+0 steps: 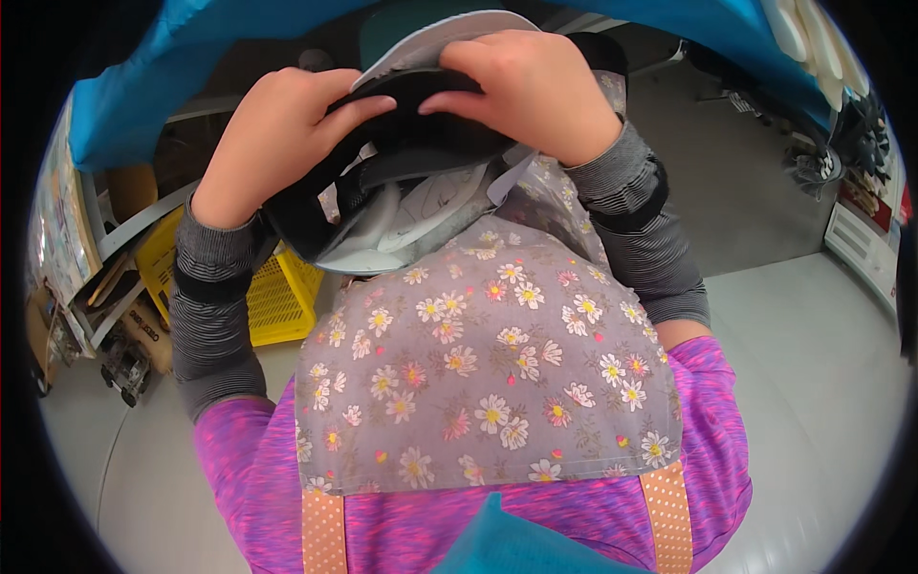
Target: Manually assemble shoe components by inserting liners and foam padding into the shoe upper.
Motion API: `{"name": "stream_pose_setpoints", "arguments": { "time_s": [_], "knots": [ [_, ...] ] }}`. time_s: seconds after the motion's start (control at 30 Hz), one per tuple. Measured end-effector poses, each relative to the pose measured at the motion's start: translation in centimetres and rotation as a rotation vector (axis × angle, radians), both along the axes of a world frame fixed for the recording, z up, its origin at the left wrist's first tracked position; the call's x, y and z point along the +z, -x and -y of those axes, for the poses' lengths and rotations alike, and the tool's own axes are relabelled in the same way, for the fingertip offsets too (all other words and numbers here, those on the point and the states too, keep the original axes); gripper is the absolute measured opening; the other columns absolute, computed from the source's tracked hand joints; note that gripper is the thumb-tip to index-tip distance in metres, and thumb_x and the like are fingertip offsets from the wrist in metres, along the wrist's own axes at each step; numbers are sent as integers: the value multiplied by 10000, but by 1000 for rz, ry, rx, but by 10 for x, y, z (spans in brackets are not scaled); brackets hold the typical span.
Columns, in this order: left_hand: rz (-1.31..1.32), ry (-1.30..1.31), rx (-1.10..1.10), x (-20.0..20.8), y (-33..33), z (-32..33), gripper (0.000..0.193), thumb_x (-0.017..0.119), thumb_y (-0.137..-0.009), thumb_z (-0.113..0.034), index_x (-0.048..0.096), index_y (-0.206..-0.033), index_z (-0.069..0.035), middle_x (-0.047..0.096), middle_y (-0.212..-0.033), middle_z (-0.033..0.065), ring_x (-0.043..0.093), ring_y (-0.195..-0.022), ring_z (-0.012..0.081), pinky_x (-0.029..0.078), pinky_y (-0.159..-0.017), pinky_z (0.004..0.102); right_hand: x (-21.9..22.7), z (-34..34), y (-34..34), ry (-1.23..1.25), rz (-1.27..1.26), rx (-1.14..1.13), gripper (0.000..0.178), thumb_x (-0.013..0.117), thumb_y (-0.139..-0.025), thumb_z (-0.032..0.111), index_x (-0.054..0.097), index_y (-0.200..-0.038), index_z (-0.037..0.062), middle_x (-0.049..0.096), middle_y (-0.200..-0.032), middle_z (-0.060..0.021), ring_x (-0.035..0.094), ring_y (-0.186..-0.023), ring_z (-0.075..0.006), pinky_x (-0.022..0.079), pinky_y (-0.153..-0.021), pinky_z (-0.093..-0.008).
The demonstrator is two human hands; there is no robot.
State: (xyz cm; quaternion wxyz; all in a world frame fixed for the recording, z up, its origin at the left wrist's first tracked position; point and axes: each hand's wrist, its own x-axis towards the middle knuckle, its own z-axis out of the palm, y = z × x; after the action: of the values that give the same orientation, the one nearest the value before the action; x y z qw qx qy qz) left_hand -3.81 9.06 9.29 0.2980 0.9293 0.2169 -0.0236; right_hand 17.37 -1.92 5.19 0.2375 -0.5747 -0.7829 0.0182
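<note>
So there's a black and pale grey cap-like piece (435,163) up in front of the wearer, just past the flowered apron (478,364). Its long axis runs roughly side to side, left end lower and closer to the body; the pale curved edge (449,40) bows away toward the top. Can't tell which end counts as the front.

Both hands are pinching: left hand (287,134) and right hand (531,91) each have the thumb on the dark inside and fingers by the pale edge, some fingertips hidden.

Writing-wise, the brown cardboard (148,330) at left has dark lettering, and the pale lining (430,210) shows thin dark lines, too fuzzy to call text.

As for room, a yellow crate (282,297) sits near the left forearm, blue material (229,48) arches overhead, and grey floor (784,354) stretches out past the right arm.
</note>
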Motion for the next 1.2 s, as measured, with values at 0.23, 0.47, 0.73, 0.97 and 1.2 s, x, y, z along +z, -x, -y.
{"name": "stream_pose_setpoints", "arguments": {
  "time_s": [0.23,0.47,0.73,0.97,1.2],
  "knots": [
    [5,-10,255,7,28,10,212,662,-844,-231,658,-907,-28,558,-635,176,506,-527,322,408,-502,329,18,-17,3,70,-78,-150,159,659,-799,178,578,-791,42,594,-722,-139,588,-678,-321,456,-590,-410],
    [298,-101,1116,18,111,32,355,674,-858,-218,635,-1008,101,668,-836,68,599,-749,95,452,-668,241,-3,-8,35,227,-766,-281,438,677,-808,445,614,-917,26,639,-793,-114,634,-694,-261,490,-599,-329],
    [587,308,1531,-23,115,127,270,621,-905,-196,633,-967,67,663,-843,99,629,-728,125,520,-568,239,-47,-3,119,222,-613,-101,768,695,-779,290,315,-1300,-127,585,-1091,-284,604,-950,-421,505,-829,-410],
    [218,369,1016,32,110,137,273,650,-870,-190,644,-1017,40,701,-872,113,671,-783,189,518,-736,294,-30,-11,122,423,-522,84,446,552,-745,17,418,-1139,-143,590,-934,-269,614,-862,-388,520,-750,-411],
    [-344,-91,504,-30,83,96,288,671,-801,-302,579,-734,-38,584,-665,140,587,-668,327,428,-566,403,-40,1,115,347,-515,81,422,553,-717,4,446,-1104,-125,582,-967,-257,602,-877,-415,519,-746,-418]
  ]
}}
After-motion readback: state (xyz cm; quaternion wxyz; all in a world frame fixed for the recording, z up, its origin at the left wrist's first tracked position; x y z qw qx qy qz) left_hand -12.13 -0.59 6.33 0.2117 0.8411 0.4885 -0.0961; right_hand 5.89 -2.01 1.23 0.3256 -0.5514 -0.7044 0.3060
